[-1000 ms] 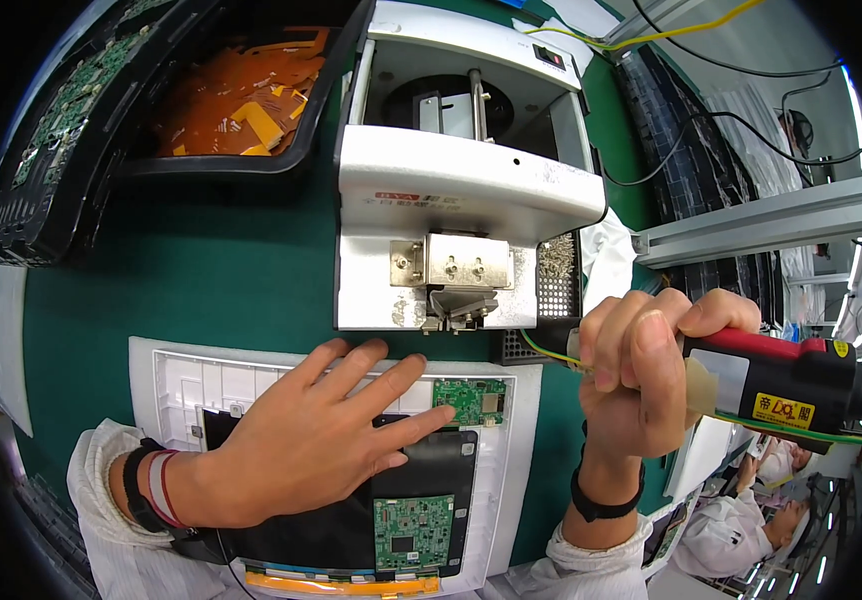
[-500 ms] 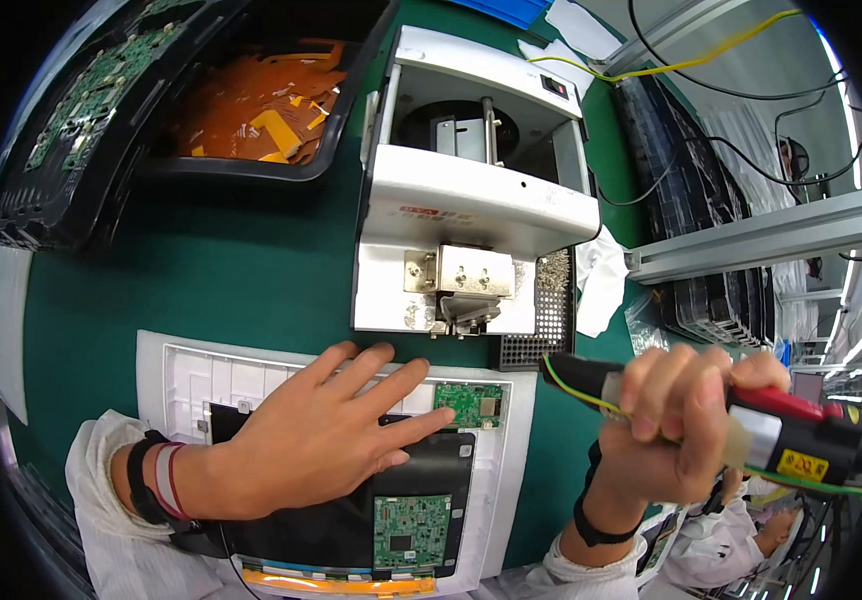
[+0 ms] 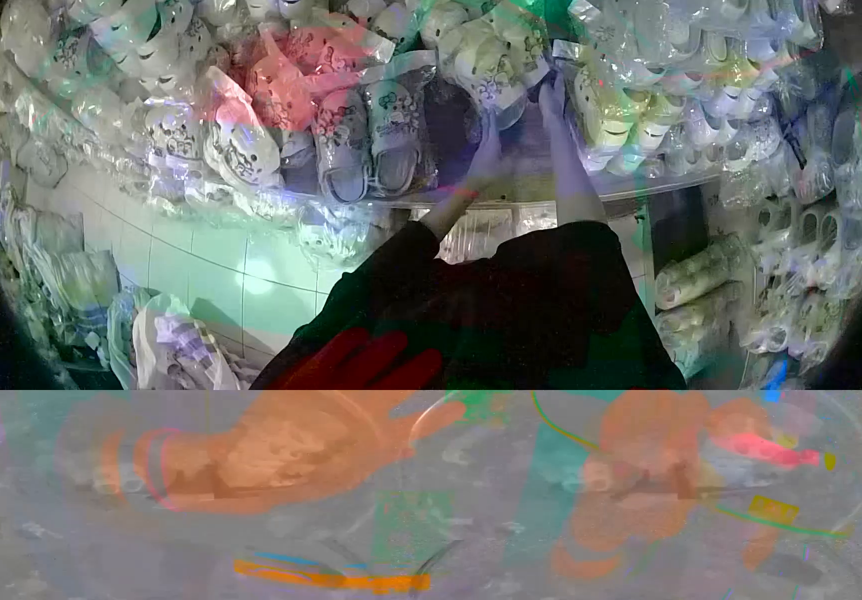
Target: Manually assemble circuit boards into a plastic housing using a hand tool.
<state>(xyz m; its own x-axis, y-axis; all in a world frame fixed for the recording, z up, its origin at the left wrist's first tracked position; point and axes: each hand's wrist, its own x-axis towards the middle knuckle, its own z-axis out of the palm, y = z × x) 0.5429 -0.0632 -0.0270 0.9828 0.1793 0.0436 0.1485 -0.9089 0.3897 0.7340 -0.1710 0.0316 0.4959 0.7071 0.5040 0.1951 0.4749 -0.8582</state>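
The picture is broken: two scenes overlap. In its upper part, my left hand (image 3: 491,128) and my right hand (image 3: 552,98) reach forward from dark sleeves to either side of a pale patterned clog (image 3: 496,85) in clear plastic. Their fingers are too blurred to tell whether they grip it. The lower part is a grey smear. There, orange ghosts of a spread hand and a closed hand show faintly, with a red streak of a power screwdriver (image 3: 766,448) beside the closed one. A green circuit board (image 3: 413,525) and an orange strip (image 3: 336,578) also show through.
Bagged clogs (image 3: 396,130) crowd a dark shelf (image 3: 641,190) across the upper part. More bagged shoes (image 3: 811,225) line the right side. Pale floor tiles (image 3: 191,250) lie at left, with a striped bagged item (image 3: 181,345) below them.
The bench with the white machine, the panel and the trays has given way to bagged shoes and grey smearing. Hand movement between the two frames cannot be traced.
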